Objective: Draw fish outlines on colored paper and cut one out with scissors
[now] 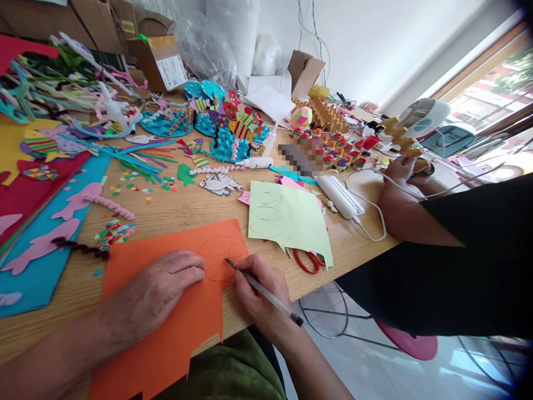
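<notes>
Under my left hand lies a sheet of orange paper, its lower edge cut unevenly. That hand rests flat on the sheet, fingers stretched and lying together. My right hand grips a pen with a clear barrel, its tip on or just over the paper. Two fish outlines are drawn near the orange sheet's upper right corner. Just beyond, a pale green sheet carries several drawn fish outlines. Red-handled scissors stick out partly from beneath it.
A white power strip with its cable lies right of the green sheet. Pink paper fish rest on blue paper at left. Glue bottles, pipe cleaners and paper scraps cover the table's back. At right, another person's hand holds gold zigzag-folded paper.
</notes>
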The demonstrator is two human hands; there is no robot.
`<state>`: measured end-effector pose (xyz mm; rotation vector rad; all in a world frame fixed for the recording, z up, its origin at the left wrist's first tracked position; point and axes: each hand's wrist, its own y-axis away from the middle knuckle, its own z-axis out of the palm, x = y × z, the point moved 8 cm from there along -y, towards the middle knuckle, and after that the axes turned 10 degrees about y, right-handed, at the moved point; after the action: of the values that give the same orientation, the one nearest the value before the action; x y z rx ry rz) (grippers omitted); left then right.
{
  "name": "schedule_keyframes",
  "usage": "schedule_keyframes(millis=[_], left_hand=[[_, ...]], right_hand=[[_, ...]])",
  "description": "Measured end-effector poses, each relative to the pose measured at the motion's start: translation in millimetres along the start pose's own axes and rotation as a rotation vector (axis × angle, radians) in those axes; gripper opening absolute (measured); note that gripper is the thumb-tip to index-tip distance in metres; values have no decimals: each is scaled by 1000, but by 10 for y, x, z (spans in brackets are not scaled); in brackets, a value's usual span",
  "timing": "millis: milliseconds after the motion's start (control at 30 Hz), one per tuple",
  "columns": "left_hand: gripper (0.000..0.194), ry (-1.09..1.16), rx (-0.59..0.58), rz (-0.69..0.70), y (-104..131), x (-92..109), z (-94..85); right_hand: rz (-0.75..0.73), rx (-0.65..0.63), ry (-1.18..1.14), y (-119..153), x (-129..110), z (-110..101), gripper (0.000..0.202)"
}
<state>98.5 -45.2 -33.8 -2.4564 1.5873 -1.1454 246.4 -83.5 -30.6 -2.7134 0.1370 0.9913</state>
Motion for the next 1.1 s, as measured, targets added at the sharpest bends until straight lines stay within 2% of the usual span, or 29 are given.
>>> schedule_keyframes(millis=[1100], left_hand=[[41,10,-18,-14,28,-16,16]], right_hand=[[38,-2,-13,-13,43,11,7]])
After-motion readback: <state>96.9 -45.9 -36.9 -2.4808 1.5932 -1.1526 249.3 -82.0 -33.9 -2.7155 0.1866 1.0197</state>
